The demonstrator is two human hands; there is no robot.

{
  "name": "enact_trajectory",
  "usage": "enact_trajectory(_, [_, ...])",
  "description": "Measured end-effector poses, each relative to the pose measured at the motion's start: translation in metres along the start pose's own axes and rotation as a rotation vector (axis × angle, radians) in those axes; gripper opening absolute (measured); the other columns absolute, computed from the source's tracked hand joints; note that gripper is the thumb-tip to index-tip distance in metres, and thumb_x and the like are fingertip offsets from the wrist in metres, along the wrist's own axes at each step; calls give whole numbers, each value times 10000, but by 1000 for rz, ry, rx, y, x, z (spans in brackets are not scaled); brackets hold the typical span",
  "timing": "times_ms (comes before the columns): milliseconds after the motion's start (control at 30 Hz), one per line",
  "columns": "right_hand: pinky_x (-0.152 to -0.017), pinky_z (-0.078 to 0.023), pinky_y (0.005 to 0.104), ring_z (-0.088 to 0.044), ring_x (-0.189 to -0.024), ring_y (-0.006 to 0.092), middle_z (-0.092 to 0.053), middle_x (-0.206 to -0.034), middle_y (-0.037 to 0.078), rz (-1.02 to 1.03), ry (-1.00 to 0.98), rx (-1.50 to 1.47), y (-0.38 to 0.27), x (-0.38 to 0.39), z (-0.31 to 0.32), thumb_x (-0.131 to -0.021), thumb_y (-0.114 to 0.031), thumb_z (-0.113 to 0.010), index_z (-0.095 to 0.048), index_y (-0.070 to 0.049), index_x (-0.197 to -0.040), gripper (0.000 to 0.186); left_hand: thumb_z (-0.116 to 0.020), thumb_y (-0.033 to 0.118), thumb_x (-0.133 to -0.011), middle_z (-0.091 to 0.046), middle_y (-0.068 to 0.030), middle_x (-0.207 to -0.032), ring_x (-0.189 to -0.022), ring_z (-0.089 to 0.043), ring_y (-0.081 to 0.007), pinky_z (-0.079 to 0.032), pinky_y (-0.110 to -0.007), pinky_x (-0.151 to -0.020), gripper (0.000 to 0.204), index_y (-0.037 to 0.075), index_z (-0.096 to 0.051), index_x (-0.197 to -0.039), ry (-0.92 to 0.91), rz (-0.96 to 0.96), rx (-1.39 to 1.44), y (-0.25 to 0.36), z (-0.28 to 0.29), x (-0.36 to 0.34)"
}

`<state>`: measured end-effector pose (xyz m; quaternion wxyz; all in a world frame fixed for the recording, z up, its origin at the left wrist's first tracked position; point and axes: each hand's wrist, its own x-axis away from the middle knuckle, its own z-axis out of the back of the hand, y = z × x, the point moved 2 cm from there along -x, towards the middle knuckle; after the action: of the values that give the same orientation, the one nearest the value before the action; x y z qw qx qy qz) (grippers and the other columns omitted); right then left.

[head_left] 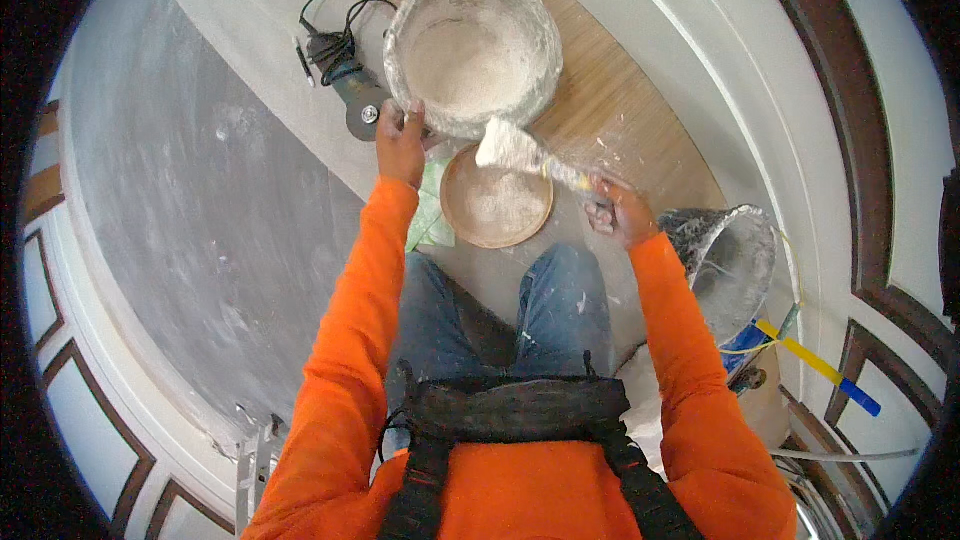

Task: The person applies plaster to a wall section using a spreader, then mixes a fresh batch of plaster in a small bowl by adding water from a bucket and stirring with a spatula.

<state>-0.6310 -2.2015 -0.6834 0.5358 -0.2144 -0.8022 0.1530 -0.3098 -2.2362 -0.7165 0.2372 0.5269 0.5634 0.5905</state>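
Note:
A large round tub (393,65), crusted with white plaster, stands in front of me with pale powdery material inside. My left hand (401,148) grips its near-left rim between thumb and fingers. In my right hand (622,210) is a putty knife (512,148), its blade thickly coated white and pointing left at the tub's near edge. Below that blade sits a smaller tan round bowl (448,210) with whitish powder in it. The bowl lies between my hands, touched by neither. Plaster hides the blade's exact shape.
An angle grinder (350,90) with coiled black cord lies left of the tub. Green-white sheeting (432,208) lies beside the bowl. A plaster-smeared bucket (735,260) leans at right, near a yellow-and-blue-handled tool (820,365). A metal ladder (255,475) shows at lower left.

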Motion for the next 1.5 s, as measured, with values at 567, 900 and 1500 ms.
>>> enact_trajectory(567, [-430, -339, 204, -438, -552, 48, -564, -747, 1, 170, 212, 367, 63, -3, 8, -918, -204, -560, -601, -66, -1176, 296, -550, 224, -936, -596, -129, -1005, -870, -635, -211, -582, -340, -708, 257, 21, -462, -1068, -22, 8, 89, 2, -2, -10])
enact_trajectory(900, [-927, -430, 288, -563, -1065, 173, -638, -1127, 108, 311, 172, 671, 69, -10, -12, -906, -154, -565, -590, -9, -1182, 313, -550, 234, -936, -586, -120, -964, -844, -629, -212, -586, -356, -693, 263, 8, -464, -1039, -15, 5, 74, 1, 0, -11])
enact_trajectory(1500, [-826, -480, 395, -591, -950, 357, -616, -1021, 185, 753, 177, 1298, 19, 32, -42, -801, -87, -615, -595, -84, -1169, 369, -579, 258, -915, -580, -155, -1089, -924, -631, -280, -580, -406, -752, 404, 6, -440, -1199, 30, 172, 227, -14, -21, -33])
